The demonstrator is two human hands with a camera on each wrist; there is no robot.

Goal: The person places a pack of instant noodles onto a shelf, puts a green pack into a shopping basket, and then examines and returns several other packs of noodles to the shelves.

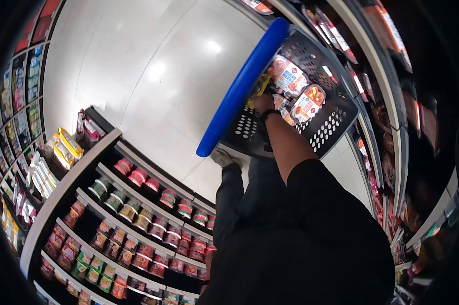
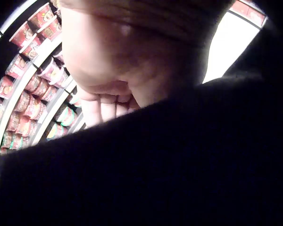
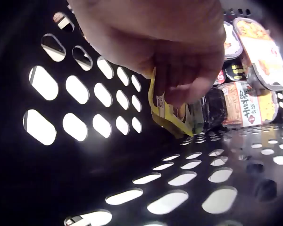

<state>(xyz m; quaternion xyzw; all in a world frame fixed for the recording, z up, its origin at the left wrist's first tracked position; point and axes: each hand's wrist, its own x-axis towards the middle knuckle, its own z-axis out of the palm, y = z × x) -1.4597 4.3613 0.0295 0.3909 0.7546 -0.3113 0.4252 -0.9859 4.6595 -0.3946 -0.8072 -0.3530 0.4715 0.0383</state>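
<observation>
In the head view, my right hand (image 1: 263, 103) is down inside a dark perforated shopping basket (image 1: 341, 114) with a blue handle (image 1: 242, 89). The right wrist view shows that hand (image 3: 165, 47) with its fingers curled round the edge of a yellow package (image 3: 166, 115) beside the basket wall. Plastic-packed foods lie alongside, among them a tray with an orange-and-white label (image 1: 308, 104) and a pack with a white and blue label (image 1: 289, 76). My left hand (image 2: 127, 61) hangs low by my side, fingers loosely bent, nothing visible in it; a dark sleeve covers part of the view.
Shelves of cup and bowl foods (image 1: 130, 208) curve along the lower left. Packaged goods on more shelves (image 1: 397, 127) run close along the basket's right side. Yellow and white bags (image 1: 69, 147) stand at the shelf end. Pale floor (image 1: 138, 71) spreads ahead.
</observation>
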